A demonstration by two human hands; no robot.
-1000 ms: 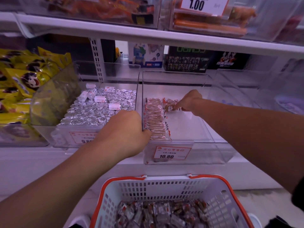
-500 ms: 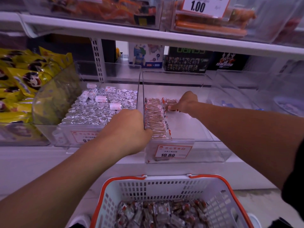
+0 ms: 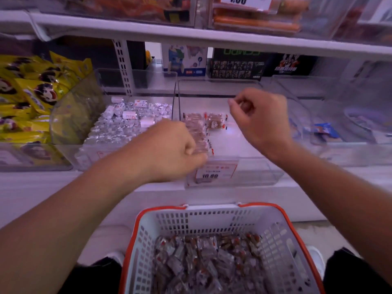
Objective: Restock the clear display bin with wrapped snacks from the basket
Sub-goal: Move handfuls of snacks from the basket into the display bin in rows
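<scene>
The clear display bin (image 3: 254, 175), with a 10.80 price tag, stands mid-shelf. A row of wrapped snacks (image 3: 197, 128) lines its left wall, and one more snack (image 3: 215, 123) lies beside the row's far end. My left hand (image 3: 167, 149) is at the bin's front left corner, fingers curled against the front of that row. My right hand (image 3: 261, 119) hovers above the bin's middle, fingers curled, with nothing visible in it. Below, the white basket with an orange rim (image 3: 212, 211) holds several wrapped snacks (image 3: 207, 262).
A clear bin of silver foil candies (image 3: 127, 124) adjoins on the left, with yellow bags (image 3: 31, 92) beyond it. On the right, another clear bin (image 3: 350, 145) holds a blue packet (image 3: 324, 129). An upper shelf (image 3: 191, 37) overhangs, and boxes stand behind.
My right hand has left the snack at the row's far end and risen up and back, holding nothing. My left hand stays at the bin's front left corner.
</scene>
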